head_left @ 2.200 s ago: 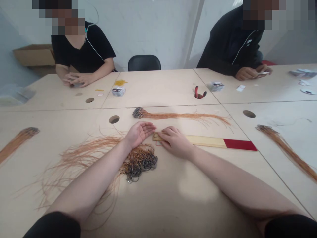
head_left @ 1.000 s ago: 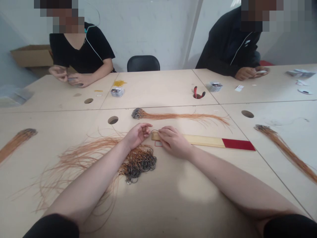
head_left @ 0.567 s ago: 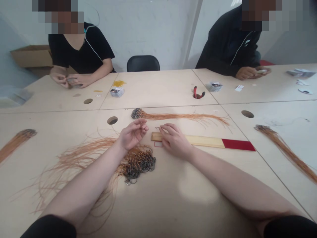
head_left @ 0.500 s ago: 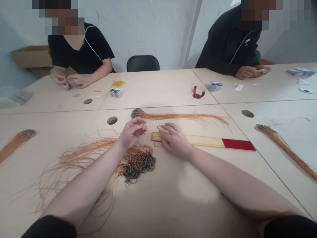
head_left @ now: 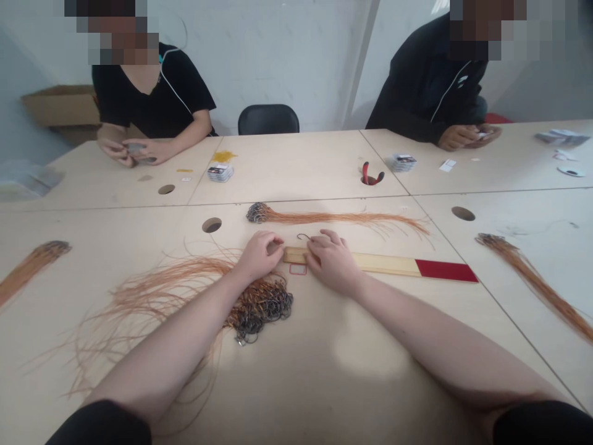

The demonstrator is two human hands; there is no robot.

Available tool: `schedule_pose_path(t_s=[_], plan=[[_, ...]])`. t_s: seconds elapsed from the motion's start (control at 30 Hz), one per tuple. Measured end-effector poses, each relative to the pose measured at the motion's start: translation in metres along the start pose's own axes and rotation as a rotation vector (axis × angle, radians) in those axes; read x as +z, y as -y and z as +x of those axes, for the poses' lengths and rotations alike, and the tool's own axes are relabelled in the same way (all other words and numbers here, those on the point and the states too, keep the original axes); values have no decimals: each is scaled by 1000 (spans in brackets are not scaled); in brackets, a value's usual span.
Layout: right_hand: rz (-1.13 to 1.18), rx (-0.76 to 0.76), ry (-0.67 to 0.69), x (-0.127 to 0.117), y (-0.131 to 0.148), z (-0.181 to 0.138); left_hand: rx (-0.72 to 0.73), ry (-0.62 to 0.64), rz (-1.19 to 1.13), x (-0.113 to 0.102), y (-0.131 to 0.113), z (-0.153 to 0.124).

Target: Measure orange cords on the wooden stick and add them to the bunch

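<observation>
Both my hands meet at the centre of the frame, at the left end of a long pale wooden strip with a red right end (head_left: 393, 264). My left hand (head_left: 260, 254) is curled, its fingertips bunched against that end of the strip; whether they pinch a cord I cannot tell. My right hand (head_left: 332, 262) lies palm down with its fingers over the strip. A small dark wire hook (head_left: 302, 237) sticks out just above its fingertips, touching or nearly so, and I cannot tell if it is gripped.

A small red-outlined rectangle (head_left: 298, 269) lies on the table between my hands. Under my left wrist sits a loose tangle of orange cords with dark metal rings (head_left: 259, 306), the cords fanning toward the lower left. A neat bundle of the same orange cords (head_left: 324, 217) lies just above my hands.

In the upper corners two other people sit across the light wooden table (head_left: 352, 364), each with both hands busy on small items.
</observation>
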State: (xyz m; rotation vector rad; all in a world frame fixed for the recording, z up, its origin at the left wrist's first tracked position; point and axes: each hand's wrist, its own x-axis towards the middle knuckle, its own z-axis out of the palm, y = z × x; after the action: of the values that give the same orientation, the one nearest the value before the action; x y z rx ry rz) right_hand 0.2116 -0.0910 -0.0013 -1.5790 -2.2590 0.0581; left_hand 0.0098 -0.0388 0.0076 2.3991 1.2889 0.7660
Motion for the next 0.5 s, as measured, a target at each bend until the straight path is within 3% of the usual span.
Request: schedule_pose_path(t_s=[0.5], plan=[[3, -73, -29, 2, -1, 1, 12, 36, -11, 0, 1, -1]])
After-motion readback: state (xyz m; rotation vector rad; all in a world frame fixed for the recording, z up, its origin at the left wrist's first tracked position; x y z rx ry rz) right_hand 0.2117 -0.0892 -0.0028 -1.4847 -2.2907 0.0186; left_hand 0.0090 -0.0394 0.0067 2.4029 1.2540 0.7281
